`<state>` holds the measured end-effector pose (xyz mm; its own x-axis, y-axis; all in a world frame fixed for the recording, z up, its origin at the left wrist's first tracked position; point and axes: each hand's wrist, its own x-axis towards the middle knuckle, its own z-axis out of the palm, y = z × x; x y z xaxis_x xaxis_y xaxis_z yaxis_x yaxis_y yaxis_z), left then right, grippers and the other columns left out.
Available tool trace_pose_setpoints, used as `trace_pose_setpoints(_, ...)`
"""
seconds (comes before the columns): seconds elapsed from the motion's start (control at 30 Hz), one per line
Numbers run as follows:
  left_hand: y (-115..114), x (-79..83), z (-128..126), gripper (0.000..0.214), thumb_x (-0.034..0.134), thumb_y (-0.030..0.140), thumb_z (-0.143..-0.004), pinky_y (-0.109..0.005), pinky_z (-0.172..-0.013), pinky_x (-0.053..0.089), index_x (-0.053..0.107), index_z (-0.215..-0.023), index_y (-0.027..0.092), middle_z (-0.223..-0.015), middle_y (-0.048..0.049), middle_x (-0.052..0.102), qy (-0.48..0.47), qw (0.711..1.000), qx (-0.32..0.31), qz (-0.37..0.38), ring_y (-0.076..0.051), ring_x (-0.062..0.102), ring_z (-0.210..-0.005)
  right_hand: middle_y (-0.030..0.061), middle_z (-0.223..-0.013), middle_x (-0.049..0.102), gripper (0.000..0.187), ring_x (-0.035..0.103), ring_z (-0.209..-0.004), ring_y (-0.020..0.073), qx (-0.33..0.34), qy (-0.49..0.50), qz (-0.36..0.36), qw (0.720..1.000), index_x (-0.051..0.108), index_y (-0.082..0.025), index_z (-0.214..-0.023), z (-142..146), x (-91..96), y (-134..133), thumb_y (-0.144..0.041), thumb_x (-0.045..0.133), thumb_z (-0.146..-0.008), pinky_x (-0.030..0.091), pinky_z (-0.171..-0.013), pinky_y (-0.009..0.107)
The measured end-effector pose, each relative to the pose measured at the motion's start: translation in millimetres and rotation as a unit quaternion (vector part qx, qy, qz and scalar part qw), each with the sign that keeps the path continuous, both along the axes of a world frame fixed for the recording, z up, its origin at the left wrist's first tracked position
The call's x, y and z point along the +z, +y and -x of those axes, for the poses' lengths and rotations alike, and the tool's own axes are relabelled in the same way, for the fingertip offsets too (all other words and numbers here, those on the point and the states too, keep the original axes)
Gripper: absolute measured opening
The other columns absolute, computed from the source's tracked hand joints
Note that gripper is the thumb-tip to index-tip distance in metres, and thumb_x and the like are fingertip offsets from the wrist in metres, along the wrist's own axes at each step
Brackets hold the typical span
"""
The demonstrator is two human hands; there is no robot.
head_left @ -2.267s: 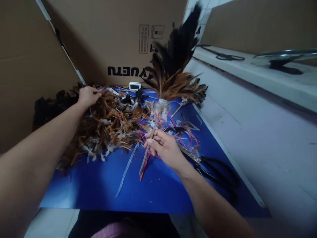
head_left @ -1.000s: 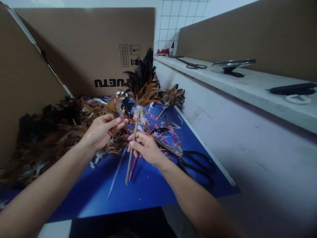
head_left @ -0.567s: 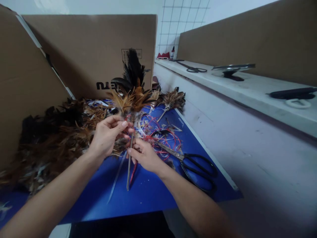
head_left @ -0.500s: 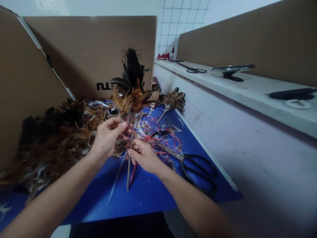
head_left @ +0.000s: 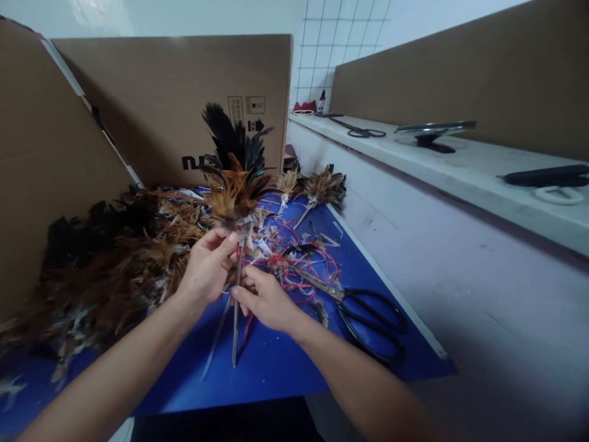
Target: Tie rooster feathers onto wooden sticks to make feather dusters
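Observation:
A feather duster (head_left: 234, 184) with brown and black feathers stands upright on a thin stick (head_left: 235, 319) over the blue board (head_left: 285, 362). My right hand (head_left: 264, 299) is closed round the stick below the feathers. My left hand (head_left: 209, 265) pinches brown feathers against the base of the duster head. A big pile of loose brown and black feathers (head_left: 105, 258) lies to the left of my hands.
Red string (head_left: 313, 270) lies tangled behind my hands. Black scissors (head_left: 368, 316) lie on the board to the right. Smaller feather bundles (head_left: 322, 187) rest at the back. Cardboard sheets (head_left: 161, 104) wall the left and rear. A white ledge (head_left: 460, 166) holds more scissors.
My left hand left the feather pile and came to the duster with feathers. The duster now stands more upright and nearer to me. The view has tilted up.

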<state>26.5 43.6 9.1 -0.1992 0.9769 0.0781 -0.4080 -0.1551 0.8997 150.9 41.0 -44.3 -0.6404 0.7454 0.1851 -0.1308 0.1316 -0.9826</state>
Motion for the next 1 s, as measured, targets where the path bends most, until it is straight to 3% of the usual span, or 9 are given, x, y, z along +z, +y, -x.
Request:
trace_pose_setpoints(0.27, -6.5, -4.0, -0.6, 0.036, 0.084, 0.025, -0.057, -0.022, -0.054, 0.049, 0.053, -0.073, 0.019, -0.067, 0.0035, 0.064, -0.030, 0.998, 0.047, 0.008, -0.011, 0.061, -0.057, -0.0067, -0.065, 0.056, 0.007, 0.054, -0.047, 0.0056, 0.015, -0.010, 0.013, 1.000, 0.046, -0.020, -0.085, 7.0, -7.1, -5.0, -0.020, 0.053, -0.085, 0.042, -0.048, 0.018)
trace_pose_setpoints(0.57, -11.1, -5.7, 1.4, 0.032, 0.082, 0.022, -0.057, -0.021, -0.054, 0.047, 0.053, -0.070, 0.018, -0.052, 0.0079, 0.051, -0.024, 0.997, 0.074, 0.026, -0.010, 0.059, -0.054, -0.0065, -0.066, 0.056, 0.006, 0.054, -0.048, 0.0055, 0.023, -0.018, 0.005, 1.000, 0.046, -0.020, -0.087, 9.6, -9.7, -7.9, -0.020, 0.052, -0.085, 0.041, -0.047, 0.017)
trace_pose_setpoints(0.73, -10.1, -10.4, 5.0, 0.032, 0.081, 0.021, -0.059, -0.019, -0.051, 0.045, 0.052, -0.072, 0.019, -0.057, 0.0070, 0.055, -0.033, 0.997, 0.068, 0.029, -0.010, 0.060, -0.056, -0.0053, -0.068, 0.058, 0.006, 0.055, -0.049, 0.0059, 0.022, -0.028, -0.002, 0.999, 0.045, -0.020, -0.086, 9.8, -8.2, -9.3, -0.021, 0.051, -0.086, 0.041, -0.048, 0.017)
trace_pose_setpoints(0.87, -9.5, -11.1, 6.9, 0.030, 0.081, 0.019, -0.061, -0.020, -0.060, 0.050, 0.053, -0.074, 0.019, -0.064, 0.0057, 0.059, -0.046, 0.998, 0.050, 0.012, -0.009, 0.060, -0.059, -0.0045, -0.069, 0.059, 0.006, 0.055, -0.049, 0.0060, 0.022, -0.032, -0.007, 0.999, 0.045, -0.020, -0.085, 9.7, -5.5, -9.9, -0.021, 0.051, -0.086, 0.041, -0.048, 0.018)
trace_pose_setpoints(1.0, -9.6, -11.2, 10.2, 0.027, 0.078, 0.022, -0.065, -0.018, -0.058, 0.049, 0.052, -0.066, 0.017, -0.064, 0.0032, 0.060, -0.033, 0.999, 0.014, 0.023, -0.008, 0.059, -0.058, -0.0039, -0.069, 0.060, 0.005, 0.054, -0.049, 0.0058, 0.019, -0.038, -0.012, 0.999, 0.046, -0.020, -0.085, 10.2, -3.9, -10.8, -0.021, 0.051, -0.087, 0.042, -0.050, 0.018)
